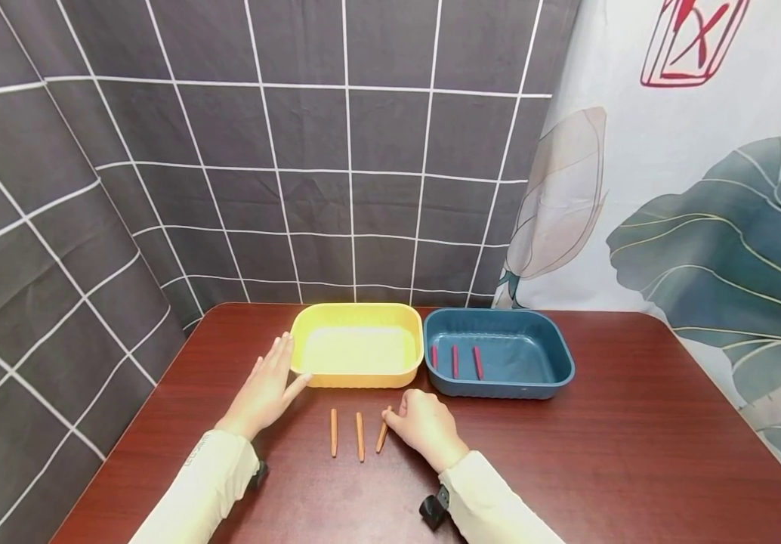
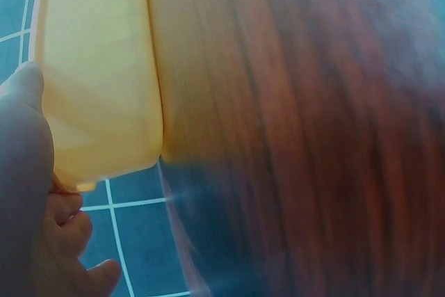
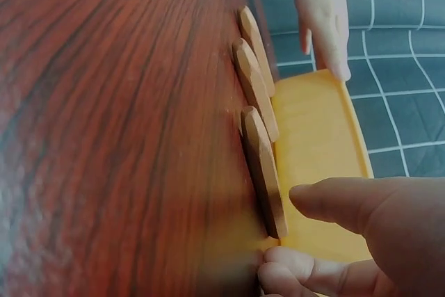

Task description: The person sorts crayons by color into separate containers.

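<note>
Three orange-brown faceted sticks with tapered ends lie on the table in front of the yellow bin (image 1: 350, 381). Two of them, the left stick (image 1: 333, 433) and the middle stick (image 1: 359, 437), stand nearly straight. At the far end of the slanted right stick (image 1: 381, 438), my right hand (image 1: 427, 427) has its thumb and curled fingers. The right wrist view shows that stick's end (image 3: 264, 172) between thumb and fingers, low over the table. My left hand (image 1: 264, 389) rests along the bin's left side, fingers extended, its thumb (image 2: 26, 85) at the rim.
Right beside the yellow bin stands a blue bin (image 1: 499, 389) with three dark pink sticks, the middle pink stick (image 1: 455, 362) among them, leaning at its left. Both bins stand at the back of the reddish-brown table (image 1: 635, 453), before a dark grid-patterned cloth (image 1: 309, 128).
</note>
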Action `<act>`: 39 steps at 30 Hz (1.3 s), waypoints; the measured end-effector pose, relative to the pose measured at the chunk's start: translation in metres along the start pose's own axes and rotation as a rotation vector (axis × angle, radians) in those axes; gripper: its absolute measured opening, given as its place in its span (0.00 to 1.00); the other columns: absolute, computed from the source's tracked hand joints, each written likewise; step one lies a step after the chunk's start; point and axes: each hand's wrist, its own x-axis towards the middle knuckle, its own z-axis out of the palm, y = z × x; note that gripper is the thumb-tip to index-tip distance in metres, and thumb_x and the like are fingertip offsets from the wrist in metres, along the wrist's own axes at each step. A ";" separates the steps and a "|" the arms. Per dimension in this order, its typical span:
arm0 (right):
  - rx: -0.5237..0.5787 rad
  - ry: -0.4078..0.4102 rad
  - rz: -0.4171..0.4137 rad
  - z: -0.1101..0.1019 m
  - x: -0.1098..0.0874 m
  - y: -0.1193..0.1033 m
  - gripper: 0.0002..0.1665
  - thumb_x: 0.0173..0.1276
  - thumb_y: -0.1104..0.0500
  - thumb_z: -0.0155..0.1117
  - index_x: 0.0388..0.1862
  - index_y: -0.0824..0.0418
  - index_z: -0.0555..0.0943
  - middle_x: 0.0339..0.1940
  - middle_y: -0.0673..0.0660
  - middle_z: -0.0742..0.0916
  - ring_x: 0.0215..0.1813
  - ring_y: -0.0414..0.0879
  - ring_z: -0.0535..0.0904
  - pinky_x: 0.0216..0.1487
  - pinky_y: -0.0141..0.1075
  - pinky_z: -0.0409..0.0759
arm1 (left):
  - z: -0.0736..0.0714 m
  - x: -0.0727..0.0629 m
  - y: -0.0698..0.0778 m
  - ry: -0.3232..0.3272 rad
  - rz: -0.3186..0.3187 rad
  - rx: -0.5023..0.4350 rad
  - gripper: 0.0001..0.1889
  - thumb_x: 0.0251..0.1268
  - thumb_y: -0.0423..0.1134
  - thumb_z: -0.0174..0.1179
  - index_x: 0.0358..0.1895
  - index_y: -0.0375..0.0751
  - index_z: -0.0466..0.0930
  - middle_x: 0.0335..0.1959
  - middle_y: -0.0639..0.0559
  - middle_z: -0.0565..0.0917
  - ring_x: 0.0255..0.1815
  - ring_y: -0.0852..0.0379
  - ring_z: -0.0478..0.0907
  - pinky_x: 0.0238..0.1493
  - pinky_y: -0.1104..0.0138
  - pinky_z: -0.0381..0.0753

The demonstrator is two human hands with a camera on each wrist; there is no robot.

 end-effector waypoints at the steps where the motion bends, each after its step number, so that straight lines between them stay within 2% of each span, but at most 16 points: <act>1: -0.001 -0.002 0.011 0.000 0.000 -0.001 0.23 0.61 0.52 0.74 0.16 0.55 0.70 0.13 0.47 0.72 0.17 0.42 0.68 0.18 0.34 0.63 | 0.000 0.000 0.000 0.001 -0.001 0.001 0.43 0.76 0.53 0.55 0.78 0.24 0.48 0.80 0.30 0.54 0.80 0.33 0.50 0.75 0.38 0.52; 9: -0.026 0.007 0.052 0.003 0.003 -0.006 0.22 0.57 0.53 0.75 0.15 0.53 0.70 0.13 0.46 0.73 0.18 0.42 0.69 0.18 0.36 0.66 | -0.001 0.000 0.000 0.003 0.004 -0.003 0.43 0.77 0.52 0.55 0.78 0.24 0.48 0.79 0.30 0.54 0.80 0.33 0.50 0.75 0.37 0.52; 17: -0.062 0.004 0.056 0.010 0.003 -0.012 0.27 0.58 0.50 0.75 0.09 0.52 0.69 0.09 0.45 0.69 0.14 0.42 0.67 0.15 0.36 0.64 | -0.001 -0.001 -0.001 0.005 0.003 0.002 0.43 0.77 0.53 0.55 0.78 0.24 0.48 0.79 0.30 0.54 0.80 0.32 0.50 0.75 0.37 0.52; 24: -0.062 0.010 0.064 0.013 0.003 -0.011 0.25 0.57 0.58 0.67 0.06 0.51 0.66 0.07 0.43 0.65 0.14 0.42 0.64 0.14 0.36 0.62 | -0.002 -0.003 0.000 -0.001 0.001 0.001 0.43 0.77 0.53 0.55 0.78 0.23 0.49 0.79 0.29 0.54 0.80 0.32 0.50 0.75 0.37 0.52; 27: -0.044 0.006 0.073 0.013 0.003 -0.010 0.23 0.59 0.58 0.65 0.07 0.52 0.68 0.07 0.45 0.67 0.14 0.43 0.67 0.15 0.37 0.64 | -0.002 -0.003 -0.001 0.002 0.002 0.001 0.43 0.77 0.53 0.55 0.78 0.23 0.49 0.79 0.29 0.54 0.80 0.32 0.50 0.75 0.37 0.52; 32: 0.013 0.050 0.067 0.011 0.001 -0.007 0.19 0.61 0.57 0.65 0.14 0.54 0.70 0.11 0.47 0.72 0.16 0.44 0.69 0.18 0.37 0.67 | -0.001 -0.001 -0.001 0.010 0.010 0.002 0.43 0.76 0.53 0.55 0.78 0.23 0.49 0.79 0.30 0.54 0.80 0.32 0.50 0.75 0.37 0.53; 39: 0.105 0.111 0.034 0.010 -0.001 -0.002 0.16 0.64 0.56 0.67 0.19 0.54 0.73 0.12 0.45 0.75 0.18 0.41 0.72 0.21 0.36 0.70 | 0.000 0.000 -0.002 0.009 0.013 0.002 0.43 0.76 0.53 0.55 0.78 0.23 0.49 0.79 0.29 0.54 0.80 0.32 0.50 0.75 0.37 0.53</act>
